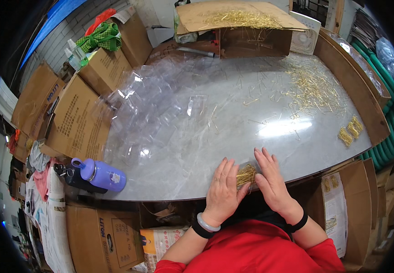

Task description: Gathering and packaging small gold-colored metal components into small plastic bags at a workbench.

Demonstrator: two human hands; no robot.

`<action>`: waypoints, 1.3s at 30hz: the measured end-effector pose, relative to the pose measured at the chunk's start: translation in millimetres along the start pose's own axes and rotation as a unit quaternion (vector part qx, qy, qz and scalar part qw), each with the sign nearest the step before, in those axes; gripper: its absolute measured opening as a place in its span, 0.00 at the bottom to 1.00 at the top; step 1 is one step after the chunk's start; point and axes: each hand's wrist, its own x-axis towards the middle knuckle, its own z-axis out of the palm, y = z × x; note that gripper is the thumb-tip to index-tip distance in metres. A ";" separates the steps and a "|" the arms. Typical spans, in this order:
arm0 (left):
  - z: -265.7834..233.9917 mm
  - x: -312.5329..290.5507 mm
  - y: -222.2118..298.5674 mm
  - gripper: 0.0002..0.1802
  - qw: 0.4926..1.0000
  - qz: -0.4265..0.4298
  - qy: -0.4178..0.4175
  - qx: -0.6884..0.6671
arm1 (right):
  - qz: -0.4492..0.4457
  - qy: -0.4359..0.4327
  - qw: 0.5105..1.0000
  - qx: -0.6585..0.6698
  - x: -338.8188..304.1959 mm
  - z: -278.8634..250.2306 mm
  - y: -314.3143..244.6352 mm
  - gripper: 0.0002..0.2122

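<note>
At the table's near edge, a bundle of gold wire hooks lies between my two hands. My left hand is against its left side, with the fingers along it and the thumb at its near end. On the other side, my right hand has its fingers stretched out flat, and the thumb reaches the bundle's right side. Two similar small bundles lie near the table's right edge. Farther back, a loose pile of gold wire hooks spreads over the grey tabletop.
Clear plastic boxes cover the table's left part. A purple bottle lies tilted at the front left. More wires rest on a cardboard box at the back, beside a white fan. Cardboard walls line the right edge.
</note>
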 end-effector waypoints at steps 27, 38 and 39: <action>-9.7 3.7 1.6 0.35 0.998 0.024 -0.059 0.017 | -0.097 0.127 0.973 -0.166 -15.6 18.2 -4.7 0.22; -6.1 2.5 2.5 0.33 0.998 0.016 -0.040 0.036 | -0.061 0.087 0.990 -0.091 -22.9 11.4 -7.2 0.27; -5.8 2.1 3.0 0.32 0.999 0.012 -0.039 0.029 | -0.067 0.092 0.989 -0.091 -26.9 12.9 -8.4 0.26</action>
